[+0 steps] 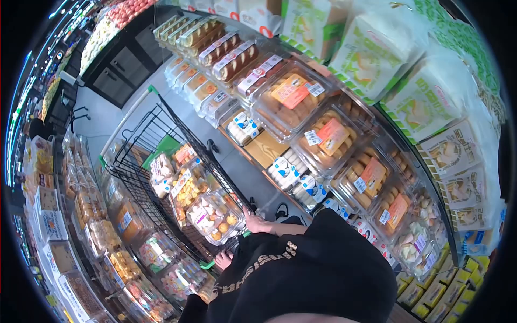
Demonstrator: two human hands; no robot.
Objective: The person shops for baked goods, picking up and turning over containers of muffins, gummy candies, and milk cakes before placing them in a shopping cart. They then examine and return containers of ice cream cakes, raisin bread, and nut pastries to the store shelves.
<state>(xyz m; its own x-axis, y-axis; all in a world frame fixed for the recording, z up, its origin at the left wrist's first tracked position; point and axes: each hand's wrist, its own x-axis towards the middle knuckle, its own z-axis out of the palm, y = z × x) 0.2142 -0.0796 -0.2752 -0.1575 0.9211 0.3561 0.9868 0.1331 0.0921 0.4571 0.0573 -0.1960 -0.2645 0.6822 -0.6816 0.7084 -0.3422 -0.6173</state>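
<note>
A black wire shopping cart (141, 141) with green corners stands in front of me, tilted in the view. My left hand (223, 260) is closed on the near handle (208, 265), its fingers partly hidden by my black shirt. My right hand (255, 221) grips the cart's near right corner; its fingertips are hard to make out. Inside the cart lie clear boxes of baked goods: a box of pale and golden pieces (214, 217) closest to me, a box of yellow pieces (189, 185) behind it, and a white-topped pack (161, 168) farther off.
To the right, a shelf carries clear boxes of round pastries (329, 141), rolled cakes (235, 62) and green-white bread bags (371, 51). Packaged baked goods (125, 264) line the left side close to the cart. Grey floor (186, 107) runs ahead to a dark cabinet (121, 75) with fruit on top.
</note>
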